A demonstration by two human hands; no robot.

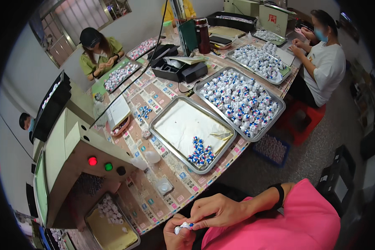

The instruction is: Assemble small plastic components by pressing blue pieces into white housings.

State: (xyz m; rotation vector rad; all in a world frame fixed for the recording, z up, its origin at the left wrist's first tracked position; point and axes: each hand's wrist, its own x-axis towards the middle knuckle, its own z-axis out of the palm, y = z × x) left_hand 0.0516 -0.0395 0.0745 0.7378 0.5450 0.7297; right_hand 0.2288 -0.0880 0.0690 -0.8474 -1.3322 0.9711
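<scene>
Piece, white with a blue end, sits between the hands, in front of the table's near edge. The left hand curls round it, pinching it between thumb and fingers; the right hand comes in from the right, fingertips closed on the blue end, elbow bent. Beyond the edge, which slants past both hands, a tray has blue pieces heaped in its near corner; pale lining shows elsewhere. Just beside is a fuller tray. The table cover's print is too small to read. Farther off, a box bears a red character.
</scene>
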